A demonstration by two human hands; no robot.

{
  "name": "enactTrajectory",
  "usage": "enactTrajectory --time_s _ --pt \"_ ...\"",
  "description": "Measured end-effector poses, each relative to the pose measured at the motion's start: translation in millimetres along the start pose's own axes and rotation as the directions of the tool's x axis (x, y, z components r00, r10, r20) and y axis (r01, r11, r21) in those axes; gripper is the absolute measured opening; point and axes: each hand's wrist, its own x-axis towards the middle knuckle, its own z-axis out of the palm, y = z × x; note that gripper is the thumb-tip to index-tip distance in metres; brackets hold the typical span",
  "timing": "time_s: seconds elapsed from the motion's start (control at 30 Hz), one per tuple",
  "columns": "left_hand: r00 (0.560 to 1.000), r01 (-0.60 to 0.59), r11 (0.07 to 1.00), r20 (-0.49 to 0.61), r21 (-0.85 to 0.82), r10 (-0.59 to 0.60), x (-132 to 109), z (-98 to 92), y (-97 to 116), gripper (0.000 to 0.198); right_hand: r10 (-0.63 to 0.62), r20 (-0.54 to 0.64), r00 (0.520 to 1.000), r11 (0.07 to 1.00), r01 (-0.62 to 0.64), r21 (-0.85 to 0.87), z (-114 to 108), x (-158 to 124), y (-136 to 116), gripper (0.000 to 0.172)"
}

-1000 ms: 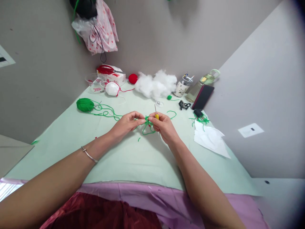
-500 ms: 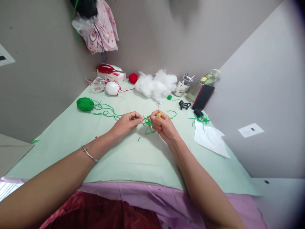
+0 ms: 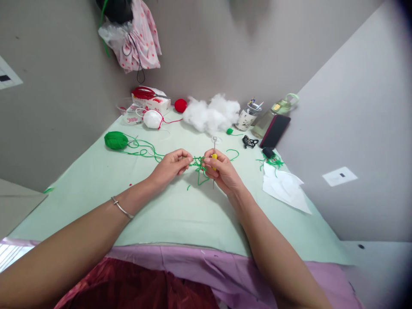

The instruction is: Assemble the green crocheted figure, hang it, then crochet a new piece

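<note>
Okay, head view only. Left hand is closed in a pinch, thumb to fingertips, on the green yarn strand. Right hand is curled narrow around a yellow-handled crochet hook, metal shaft roughly upright. The green crochet piece hangs between the 2 hands, just above the mint table cover. I judge progress early: the piece is only a small loose tangle, and the green yarn ball at the left looks nearly full, with the strand trailing from it to the hands. White stuffing and 1 red ball lie untouched at the back edge.
</note>
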Motion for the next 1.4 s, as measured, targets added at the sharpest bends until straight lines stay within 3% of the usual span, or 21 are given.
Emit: enactTrajectory --time_s 0.13,0.3,0.63,0.8,1.1,1.23,1.4 --pt "1.000 -0.010 1.000 0.022 -0.004 0.010 0.1 -0.4 -0.3 0.032 -0.031 -0.007 0.999 0.994 0.030 -0.109 1.6 -1.1 2.1 0.023" --pt "0.997 0.000 1.000 0.073 0.007 -0.001 0.4 -1.7 -2.0 0.024 -0.061 -0.033 0.998 0.981 0.053 -0.186 1.8 -0.5 5.0 0.022" --pt "0.994 0.036 0.999 0.105 0.010 -0.037 2.1 -4.2 -3.0 0.025 0.001 -0.058 0.998 1.000 0.000 0.022 -3.6 1.6 0.0 0.024" --pt "0.993 0.054 0.998 0.107 -0.020 -0.051 1.5 -2.9 -0.6 0.030 0.004 -0.051 0.999 1.000 -0.003 0.026 -4.3 1.8 1.4 0.023" --pt "0.996 0.061 0.997 0.074 -0.039 -0.058 1.5 -3.4 -0.6 0.023 0.000 -0.016 1.000 1.000 0.000 -0.014 -4.1 -0.3 0.3 0.022" --pt "0.998 0.049 0.997 0.046 -0.051 -0.047 2.4 -4.3 -1.6 0.022 0.011 0.003 1.000 0.996 -0.010 -0.090 -1.8 -1.8 -0.4 0.023" --pt "0.999 0.051 0.997 0.022 -0.064 -0.050 2.8 -4.1 -3.0 0.022 -0.034 -0.013 0.999 0.928 0.026 -0.372 1.2 -3.0 5.0 0.021"
